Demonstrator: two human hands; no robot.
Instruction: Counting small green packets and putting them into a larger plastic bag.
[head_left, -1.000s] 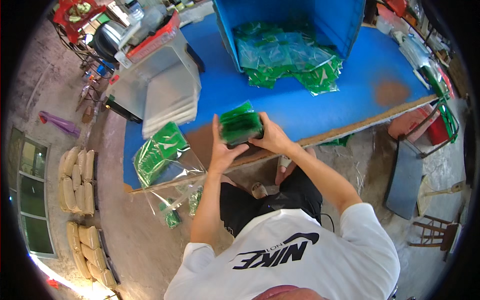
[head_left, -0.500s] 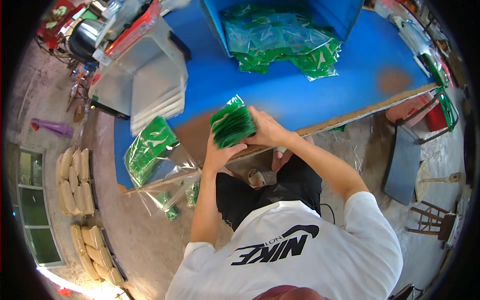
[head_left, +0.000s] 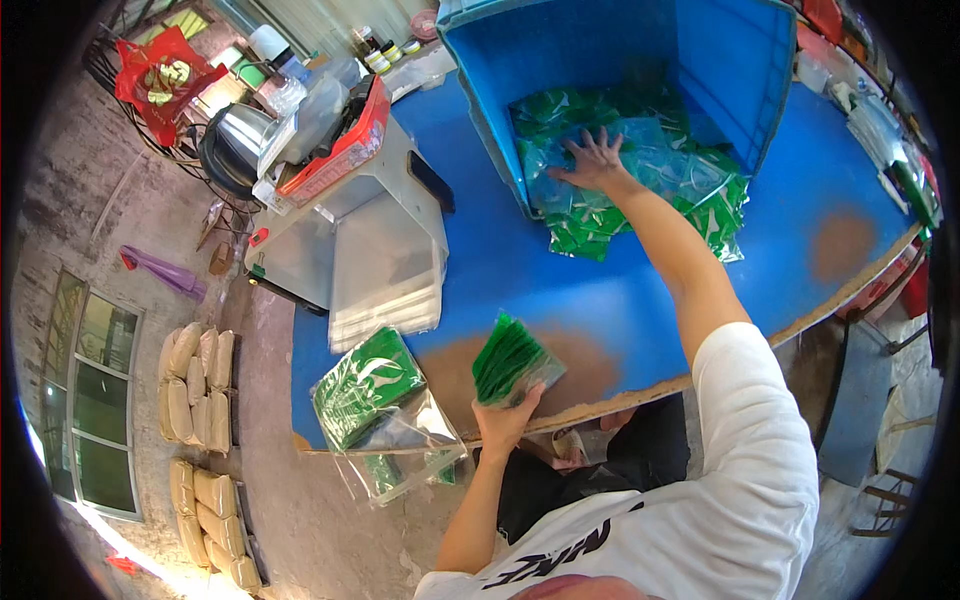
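My left hand (head_left: 507, 418) is closed round the lower end of a stack of green plastic packets (head_left: 512, 362), held upright over the worn brown patch at the table's front. With fingers spread, my right hand (head_left: 596, 160) reaches into a blue bin (head_left: 480, 90) lying on its side. It rests on a heap of loose green and clear packets (head_left: 655, 150) that spills out of the bin's mouth. Left of my left hand, a large clear bag (head_left: 420, 425) with a green-printed stack (head_left: 370, 385) lies at the table edge, its open end hanging over.
A clear plastic box (head_left: 300, 250) lies on its side at the left, holding flat clear bags (head_left: 388, 275). On top sits a red tray (head_left: 340, 150). A kettle (head_left: 235, 145) stands behind it. The blue table (head_left: 500, 265) has a rough front edge. Tan sacks (head_left: 200, 390) are stacked at the far left.
My right hand has left the stack of packets and stretched forward into the blue bin. The stack stays in my left hand. The whole view has shifted, showing more of the table's far side.
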